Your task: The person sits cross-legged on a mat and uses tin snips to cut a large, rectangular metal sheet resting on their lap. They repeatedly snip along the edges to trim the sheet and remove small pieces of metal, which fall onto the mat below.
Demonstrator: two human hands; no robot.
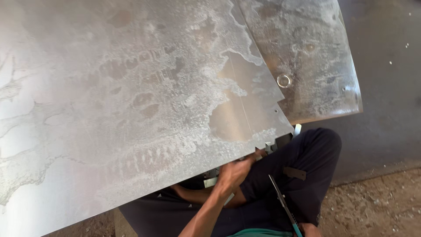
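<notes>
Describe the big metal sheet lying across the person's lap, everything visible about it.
The big metal sheet is thin, flat, silvery-grey metal, mottled with whitish stains and duller brown patches. It fills most of the view, tilted, its lower edge over the seated person's dark trousers. Small notches are cut near its lower right corner, with a tiny hole above them. One hand touches that edge. It overlaps a second sheet.

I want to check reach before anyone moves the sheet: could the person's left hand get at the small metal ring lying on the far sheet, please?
Probably not as it stands. The left hand is at the near edge of the big sheet, while the ring lies well beyond on the far sheet. Nothing blocks it; it just looks a long stretch.
</notes>
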